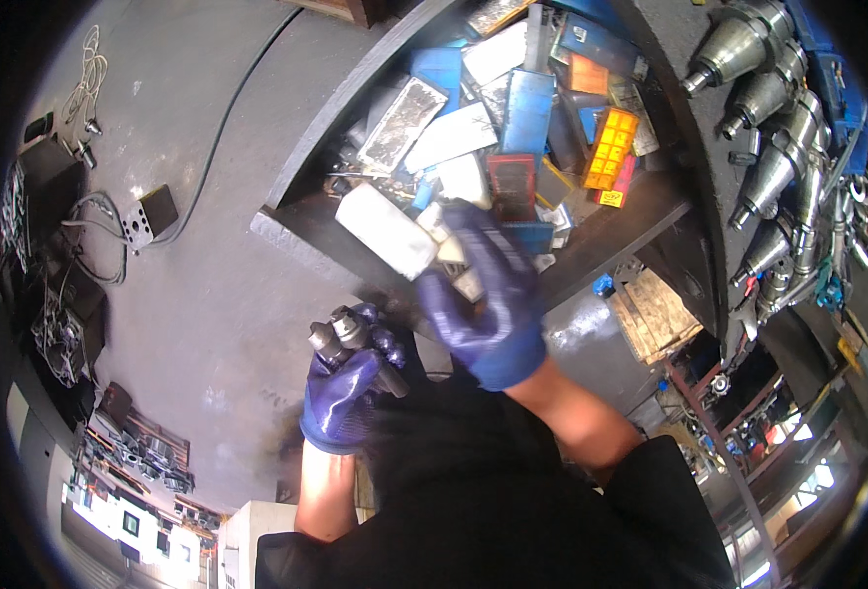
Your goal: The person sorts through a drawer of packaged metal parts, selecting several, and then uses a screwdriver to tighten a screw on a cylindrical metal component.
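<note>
My left hand (339,393), in a purple-blue glove, is closed around metal tool pieces (341,337) with round, thick ends; a dark shank sticks out below. Over the front of an open drawer (640,231), my gloved right hand (488,304) is slightly blurred, its thumb and fingers spread apart. Nearest to it is a white box (387,232), whose right end lies between thumb and fingertips; whether they touch it is hard to tell. Inside the drawer lie a dark red box (512,187), a blue box (527,110) and an orange-yellow insert case (611,147), jumbled with other small boxes.
Several steel tapered tool holders (783,167) lie on the surface right of the drawer, with wrenches (840,231) beyond. Below them stands a wooden board (655,314). To the left, a metal block (149,218) and a dark cable (220,147) rest on the grey floor.
</note>
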`<state>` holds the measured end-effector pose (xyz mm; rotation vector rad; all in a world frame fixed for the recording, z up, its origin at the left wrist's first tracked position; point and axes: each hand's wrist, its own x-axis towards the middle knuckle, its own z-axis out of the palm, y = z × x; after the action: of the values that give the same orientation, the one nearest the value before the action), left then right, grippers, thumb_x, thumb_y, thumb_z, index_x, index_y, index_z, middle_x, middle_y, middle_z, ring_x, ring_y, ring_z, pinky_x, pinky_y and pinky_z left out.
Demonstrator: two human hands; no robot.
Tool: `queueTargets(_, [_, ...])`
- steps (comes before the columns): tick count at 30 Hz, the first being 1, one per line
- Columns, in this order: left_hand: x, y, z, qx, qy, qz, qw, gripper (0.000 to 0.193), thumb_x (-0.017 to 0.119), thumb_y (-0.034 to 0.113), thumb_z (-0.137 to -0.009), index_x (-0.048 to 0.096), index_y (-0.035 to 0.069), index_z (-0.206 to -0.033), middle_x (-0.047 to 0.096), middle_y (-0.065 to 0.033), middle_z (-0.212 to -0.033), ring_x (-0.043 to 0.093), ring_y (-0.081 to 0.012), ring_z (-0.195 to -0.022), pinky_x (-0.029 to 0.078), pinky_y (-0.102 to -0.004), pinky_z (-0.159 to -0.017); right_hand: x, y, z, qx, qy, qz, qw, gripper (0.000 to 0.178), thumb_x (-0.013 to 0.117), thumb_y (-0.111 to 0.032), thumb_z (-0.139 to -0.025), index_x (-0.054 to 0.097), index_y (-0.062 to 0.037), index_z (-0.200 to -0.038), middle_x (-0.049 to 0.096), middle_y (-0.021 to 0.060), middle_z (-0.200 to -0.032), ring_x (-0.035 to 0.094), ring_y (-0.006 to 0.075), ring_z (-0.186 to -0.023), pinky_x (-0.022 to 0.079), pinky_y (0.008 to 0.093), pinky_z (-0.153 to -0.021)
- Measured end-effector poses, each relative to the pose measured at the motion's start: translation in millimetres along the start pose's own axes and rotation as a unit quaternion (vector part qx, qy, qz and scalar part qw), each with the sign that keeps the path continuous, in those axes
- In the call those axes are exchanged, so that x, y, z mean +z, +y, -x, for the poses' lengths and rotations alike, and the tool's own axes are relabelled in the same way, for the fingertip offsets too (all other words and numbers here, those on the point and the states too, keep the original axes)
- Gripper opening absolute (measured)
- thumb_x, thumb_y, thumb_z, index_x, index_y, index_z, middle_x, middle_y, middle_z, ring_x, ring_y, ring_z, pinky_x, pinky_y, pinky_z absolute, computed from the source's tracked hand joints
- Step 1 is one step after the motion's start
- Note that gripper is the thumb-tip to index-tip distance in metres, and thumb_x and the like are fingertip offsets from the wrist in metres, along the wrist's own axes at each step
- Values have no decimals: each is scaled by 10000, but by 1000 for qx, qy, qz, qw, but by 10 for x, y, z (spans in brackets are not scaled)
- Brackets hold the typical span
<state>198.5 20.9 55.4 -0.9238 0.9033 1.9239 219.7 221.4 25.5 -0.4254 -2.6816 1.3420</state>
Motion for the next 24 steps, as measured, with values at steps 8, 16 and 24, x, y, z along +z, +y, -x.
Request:
queueTargets(8, [-32, 42, -19, 2, 9, -16, 1000, 476, 662, 71, -833, 497, -10, -1273, 602, -158, -935, 616, -239, -747, 501, -296, -700, -355, 560, -203, 88, 104, 102, 985, 599, 776, -155, -782, 545, 39, -1300, 646, 242, -1156, 634, 395, -1061, 499, 452, -930])
queueTargets(16, [-87, -13, -38, -4, 0, 9, 1000, 458, 669, 65, -831, 514, 11, -1259, 600, -158, -971, 602, -240, -808, 493, -321, -731, -8, 202, -194, 27, 79, 103, 991, 546, 769, -124, -789, 597, -60, -1303, 640, 176, -1208, 606, 354, -1109, 461, 446, -990])
queueTargets(24, [-164, -15, -57, -9, 8, 3, 1000, 560, 691, 58, -827, 481, 23, -1345, 621, -118, -1013, 614, -284, -929, 523, -430, -865, 184, -82, -113, 13, 8, 57, 998, 487, 660, -129, -799, 607, -49, -1276, 516, 247, -1364, 550, 433, -1181, 445, 499, -998])
